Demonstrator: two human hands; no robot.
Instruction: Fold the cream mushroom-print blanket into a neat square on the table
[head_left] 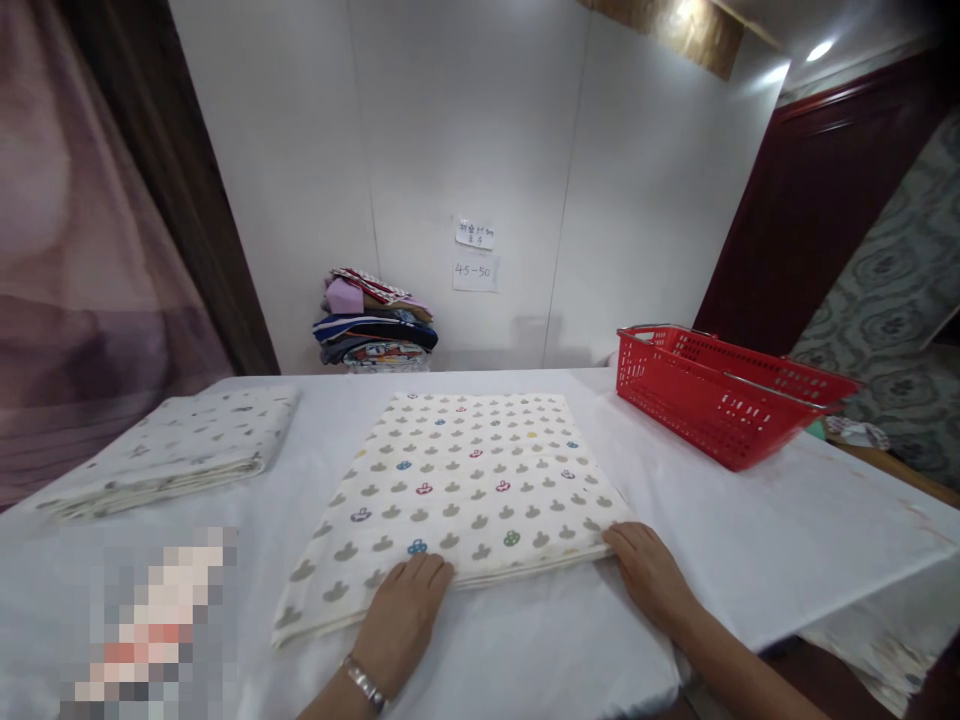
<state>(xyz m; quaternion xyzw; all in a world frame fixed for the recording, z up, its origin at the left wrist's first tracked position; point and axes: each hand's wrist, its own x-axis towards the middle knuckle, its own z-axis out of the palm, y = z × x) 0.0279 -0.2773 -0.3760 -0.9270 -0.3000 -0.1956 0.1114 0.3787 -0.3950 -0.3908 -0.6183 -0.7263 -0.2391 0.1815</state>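
Observation:
A folded white cloth (476, 480) printed with small grey and coloured mushroom shapes lies flat in front of me. My left hand (409, 615), with a silver bracelet at the wrist, is closed over its near edge, left of the middle. At the near right corner, the fingers of my right hand (651, 572) are closed on the edge too. Both thumbs are hidden from view. The layers of the fold show along the near edge between my hands.
A second folded printed cloth (202, 440) lies at the left. On the right stands a red plastic basket (720, 400) with metal handles. A stack of folded fabrics (375, 325) rests against the wall. The white-covered table (540, 650) ends near my right arm. A patch at lower left is pixelated.

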